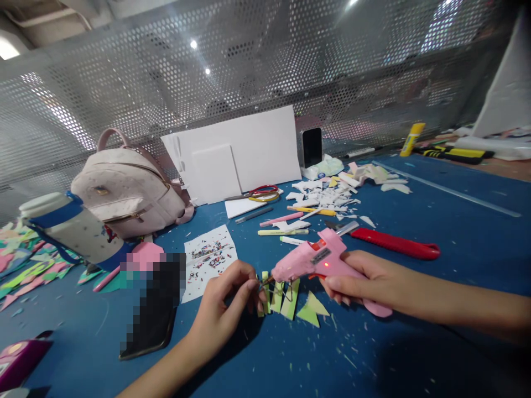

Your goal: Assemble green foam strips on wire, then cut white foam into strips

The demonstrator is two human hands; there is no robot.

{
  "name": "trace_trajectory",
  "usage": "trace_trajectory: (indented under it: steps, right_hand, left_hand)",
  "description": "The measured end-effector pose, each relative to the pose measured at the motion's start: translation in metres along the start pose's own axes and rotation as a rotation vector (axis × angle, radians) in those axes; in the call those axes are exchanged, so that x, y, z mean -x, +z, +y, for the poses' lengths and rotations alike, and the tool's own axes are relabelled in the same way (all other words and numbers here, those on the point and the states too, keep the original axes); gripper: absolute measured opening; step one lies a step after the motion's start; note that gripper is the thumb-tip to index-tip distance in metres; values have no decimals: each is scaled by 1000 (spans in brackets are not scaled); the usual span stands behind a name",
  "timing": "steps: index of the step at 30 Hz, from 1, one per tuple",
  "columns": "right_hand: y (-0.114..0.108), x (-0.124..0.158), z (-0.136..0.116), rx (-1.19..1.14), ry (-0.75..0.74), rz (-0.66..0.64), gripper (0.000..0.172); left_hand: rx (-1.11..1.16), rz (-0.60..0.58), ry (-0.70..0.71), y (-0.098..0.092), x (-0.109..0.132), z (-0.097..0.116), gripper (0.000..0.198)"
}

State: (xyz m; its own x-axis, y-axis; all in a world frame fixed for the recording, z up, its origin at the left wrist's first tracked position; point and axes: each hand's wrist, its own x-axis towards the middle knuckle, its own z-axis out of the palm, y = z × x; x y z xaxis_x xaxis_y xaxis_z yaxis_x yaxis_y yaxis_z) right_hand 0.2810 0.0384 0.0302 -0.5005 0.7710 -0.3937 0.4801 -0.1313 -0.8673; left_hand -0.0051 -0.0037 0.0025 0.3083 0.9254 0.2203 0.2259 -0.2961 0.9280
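Note:
My right hand (pixel 365 282) grips a pink glue gun (pixel 319 260) whose red light is on. Its nozzle points left at a small green paper piece (pixel 265 287). My left hand (pixel 226 309) pinches that piece between fingers and thumb just above the blue table (pixel 415 354). More light-green cut paper shapes (pixel 298 304) lie under and beside the nozzle, one of them a triangle (pixel 313 309).
A red-handled cutter (pixel 394 243) lies behind the gun. Pens and white foam scraps (pixel 327 196) litter the middle. White boards (pixel 236 155), red scissors (pixel 261 192), a pale backpack (pixel 128 188), a bottle (pixel 70 226), a phone (pixel 153 315) and coloured scraps (pixel 25 265) stand left.

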Motion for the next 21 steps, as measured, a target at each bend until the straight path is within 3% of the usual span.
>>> trace_trajectory:
  steps: [21]
  right_hand:
    - [-4,4,2,-12,-26,55,59]
  left_hand:
    - [-3,1,6,-1,-1,1,19]
